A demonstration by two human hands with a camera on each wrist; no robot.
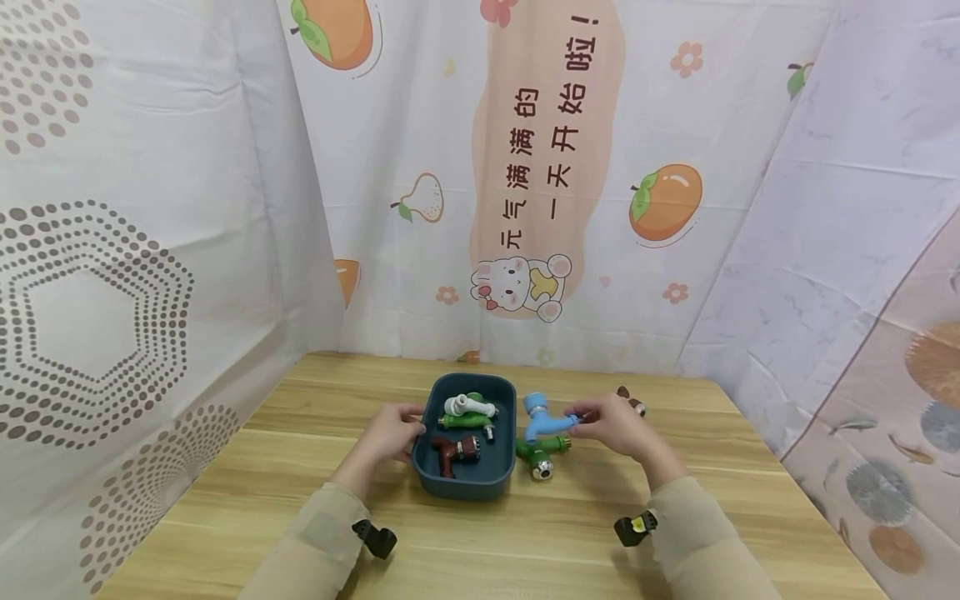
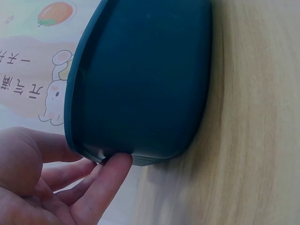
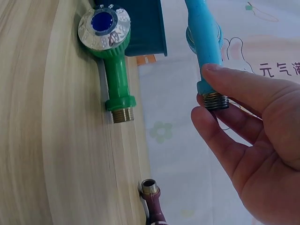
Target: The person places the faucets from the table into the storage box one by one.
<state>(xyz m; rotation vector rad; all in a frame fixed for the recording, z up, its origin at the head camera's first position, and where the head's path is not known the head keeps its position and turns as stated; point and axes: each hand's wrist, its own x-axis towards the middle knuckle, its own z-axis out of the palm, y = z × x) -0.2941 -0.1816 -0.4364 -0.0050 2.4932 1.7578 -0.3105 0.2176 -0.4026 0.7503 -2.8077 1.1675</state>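
My right hand (image 1: 613, 423) pinches a light blue plastic tap (image 1: 551, 427) at its threaded end, thumb on one side and fingers on the other. The tap is held up beside the bin, over a green tap (image 1: 538, 454) that lies on the table. At the left side of a dark teal bin (image 1: 465, 490), my left hand (image 1: 393, 432) grips the wall near the rim. Inside the bin are a white tap (image 1: 467, 406), a green tap (image 1: 459, 422) partly under it, and a dark red tap (image 1: 455, 450) nearer me.
Another dark red tap (image 3: 152, 204) lies on the wooden table (image 1: 570, 533), mostly behind my right hand in the head view. A printed cloth (image 1: 420, 275) hangs along the table's back edge, with more cloth on both sides.
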